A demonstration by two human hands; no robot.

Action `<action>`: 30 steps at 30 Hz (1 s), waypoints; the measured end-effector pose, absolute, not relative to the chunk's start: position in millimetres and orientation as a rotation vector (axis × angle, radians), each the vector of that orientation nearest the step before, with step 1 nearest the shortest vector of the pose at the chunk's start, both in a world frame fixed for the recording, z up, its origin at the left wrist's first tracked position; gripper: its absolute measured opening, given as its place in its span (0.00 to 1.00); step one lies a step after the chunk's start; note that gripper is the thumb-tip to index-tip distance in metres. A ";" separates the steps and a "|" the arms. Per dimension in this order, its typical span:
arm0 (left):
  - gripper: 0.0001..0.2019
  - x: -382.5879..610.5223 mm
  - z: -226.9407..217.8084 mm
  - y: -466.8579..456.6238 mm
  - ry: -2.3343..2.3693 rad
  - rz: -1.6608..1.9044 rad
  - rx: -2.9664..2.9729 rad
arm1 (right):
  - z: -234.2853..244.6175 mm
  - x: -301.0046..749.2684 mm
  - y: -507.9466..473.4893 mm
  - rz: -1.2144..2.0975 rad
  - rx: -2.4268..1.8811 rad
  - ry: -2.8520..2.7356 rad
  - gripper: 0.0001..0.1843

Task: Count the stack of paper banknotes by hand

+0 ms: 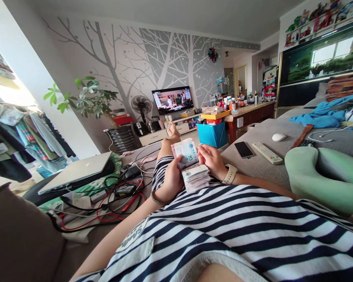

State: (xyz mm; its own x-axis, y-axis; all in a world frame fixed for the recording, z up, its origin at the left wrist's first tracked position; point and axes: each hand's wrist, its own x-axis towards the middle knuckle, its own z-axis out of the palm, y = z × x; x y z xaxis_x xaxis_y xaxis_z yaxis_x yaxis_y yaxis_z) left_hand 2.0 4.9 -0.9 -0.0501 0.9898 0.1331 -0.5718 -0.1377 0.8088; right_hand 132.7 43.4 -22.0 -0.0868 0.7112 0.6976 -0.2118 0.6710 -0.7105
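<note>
Lying back in a striped dress (223, 219), the person is clamping a stack of banknotes (196, 177) on the lap with the left hand (171, 178), while the right hand (211, 158) is pinching its right edge, bending a note marked 10 (186, 152) upward. Few notes are standing lifted; most seem to be lying uncounted. Farther right, a smartphone (243, 149) and remote control (267, 152) are resting on the sofa (264, 168); far off, a television (172, 99) is playing.

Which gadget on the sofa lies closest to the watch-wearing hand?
The black phone, nearest the right hand; the remote and white mouse lie farther off.
</note>
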 end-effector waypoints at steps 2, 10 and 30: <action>0.09 1.0 -1.2 5.4 0.684 1.541 0.842 | -23.2 132.8 48.9 0.742 -0.510 -1.447 0.22; 0.12 -5.8 -8.1 9.5 0.669 1.512 0.946 | -24.5 133.6 55.8 0.630 -0.620 -1.477 0.19; 0.11 4.0 4.5 0.4 0.699 1.537 0.823 | -21.1 132.9 44.7 0.713 -0.475 -1.455 0.16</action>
State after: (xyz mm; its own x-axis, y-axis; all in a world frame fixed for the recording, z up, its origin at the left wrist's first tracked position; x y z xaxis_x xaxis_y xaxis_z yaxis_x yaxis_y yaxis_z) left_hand 4.0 0.4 4.5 -0.0530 0.9923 0.1123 -0.5677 -0.1224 0.8141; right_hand 132.9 44.7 -21.1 -0.0292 0.6902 0.7231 -0.1479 0.7124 -0.6860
